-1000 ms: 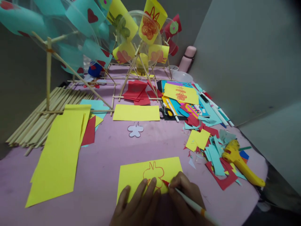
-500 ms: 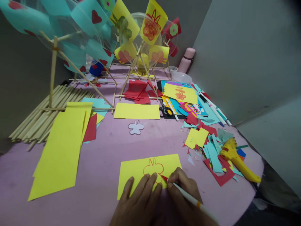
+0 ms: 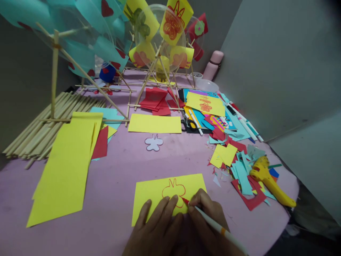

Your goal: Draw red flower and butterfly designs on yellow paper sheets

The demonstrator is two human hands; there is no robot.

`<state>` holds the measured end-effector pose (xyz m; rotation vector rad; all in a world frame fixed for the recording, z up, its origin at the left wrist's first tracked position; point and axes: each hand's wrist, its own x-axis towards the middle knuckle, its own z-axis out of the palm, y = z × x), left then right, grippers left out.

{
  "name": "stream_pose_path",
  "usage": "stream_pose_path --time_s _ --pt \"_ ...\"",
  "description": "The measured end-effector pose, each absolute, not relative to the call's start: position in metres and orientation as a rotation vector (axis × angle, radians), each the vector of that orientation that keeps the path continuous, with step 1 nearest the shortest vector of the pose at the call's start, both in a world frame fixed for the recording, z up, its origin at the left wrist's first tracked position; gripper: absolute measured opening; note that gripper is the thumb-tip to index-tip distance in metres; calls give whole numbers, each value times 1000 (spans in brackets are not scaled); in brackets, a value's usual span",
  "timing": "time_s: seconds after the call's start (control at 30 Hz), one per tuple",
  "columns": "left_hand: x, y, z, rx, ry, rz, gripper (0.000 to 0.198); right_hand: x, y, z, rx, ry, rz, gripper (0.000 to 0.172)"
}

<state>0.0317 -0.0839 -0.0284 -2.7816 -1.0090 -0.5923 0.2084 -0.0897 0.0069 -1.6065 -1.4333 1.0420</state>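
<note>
A yellow sheet of paper [image 3: 144, 190] lies at the near middle of the table, with a red butterfly outline [image 3: 173, 186] drawn on it. My left hand [image 3: 160, 222] rests on the paper with its fingers spread, covering the lower left of the outline. Pinched in my right hand [image 3: 209, 217] is a white felt-tip marker [image 3: 210, 221] with a red tip, which touches the right edge of the outline. A small white butterfly cutout [image 3: 153, 142] lies beyond the sheet.
Yellow strips [image 3: 62, 170] and wooden sticks [image 3: 53, 131] lie left. Stick-framed wheels with yellow paper [image 3: 173, 26] stand behind a yellow strip [image 3: 155, 123]. To the right are scissors [image 3: 190, 124], paper scraps [image 3: 241, 174] and a yellow glue gun [image 3: 269, 181].
The view has shifted slightly, so the far objects sit a little higher. Both hands hold nearly the same place, and the marker tip has barely moved along the outline.
</note>
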Motion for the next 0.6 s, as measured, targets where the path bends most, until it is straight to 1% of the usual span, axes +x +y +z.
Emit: stream_pose_path --time_s 0.13,0.2,0.27,0.33,0.47,0.6 --pt "30 -82 -23 -2800 -924 -482 30 209 -90 5 -1625 -1442 1032 16" --pt "32 -82 -24 -2778 -952 -541 28 209 -91 4 -1625 -1439 1015 16" --pt "34 -82 -27 -2742 -1019 -661 32 209 -91 3 -1621 -1433 1015 15" --pt "35 -82 -28 -2728 -1042 -706 34 210 -91 3 -1626 -1425 1024 14" --pt "32 -81 -22 -2792 -926 -536 31 212 -91 2 -1651 -1434 1026 13" --pt "31 -79 -18 -2793 -955 -569 28 214 -92 1 -1676 -1439 1046 11"
